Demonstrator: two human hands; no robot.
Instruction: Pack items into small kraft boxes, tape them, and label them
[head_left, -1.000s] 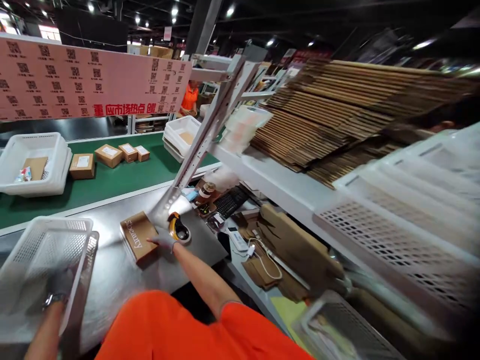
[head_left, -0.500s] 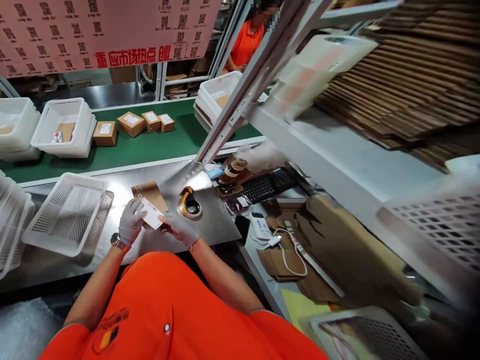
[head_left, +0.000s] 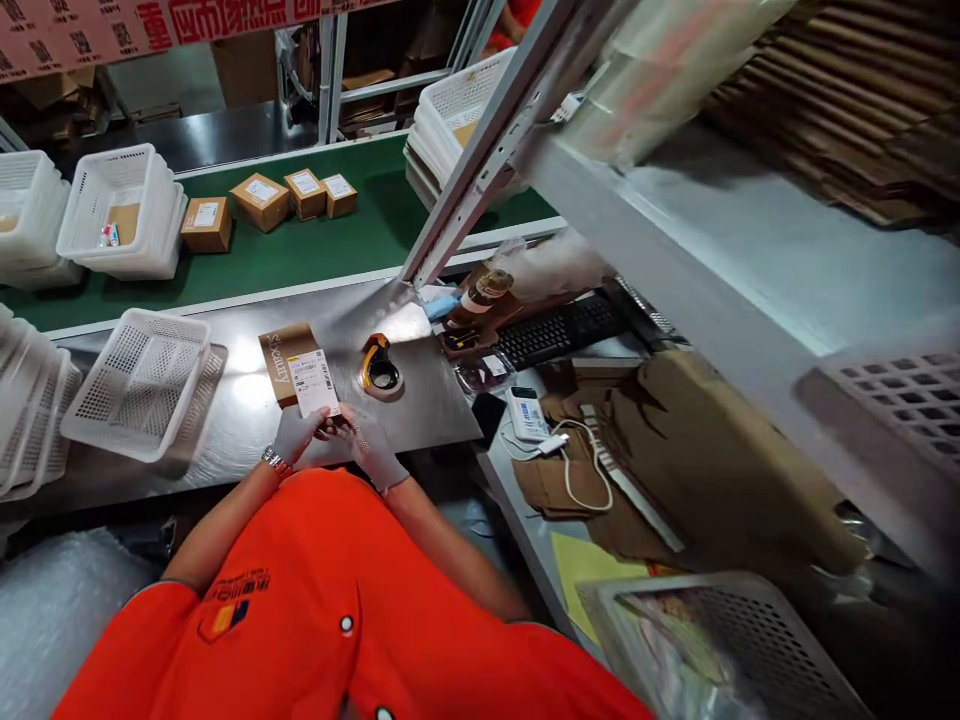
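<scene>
Resting on the grey metal table [head_left: 427, 425]: a brown cardboard box [head_left: 271, 362] with white lettering. Over its near right part, hiding some of it from view: a white rectangular paper label [head_left: 313, 380] with dark print, long axis running away from the body and leaning slightly left, much like the lettered edge of the box. On the near side of the box, close together: the left hand [head_left: 294, 438] in a pale thin glove, with a silver metal watch [head_left: 277, 461] at the wrist, and the right hand [head_left: 373, 452] in a similar glove. Seemingly pinched on the label, left fingertips along its near end, right ones at its near right corner. Nearer to the box with the left hand than with the right. Hard to tell whether touching the cardboard or just above it with the paper. Right of the box, apart: an orange-and-black tape dispenser [head_left: 380, 370]. Left of it: a white perforated plastic basket [head_left: 142, 385]. Beyond it: a green conveyor belt [head_left: 375, 195].
</scene>
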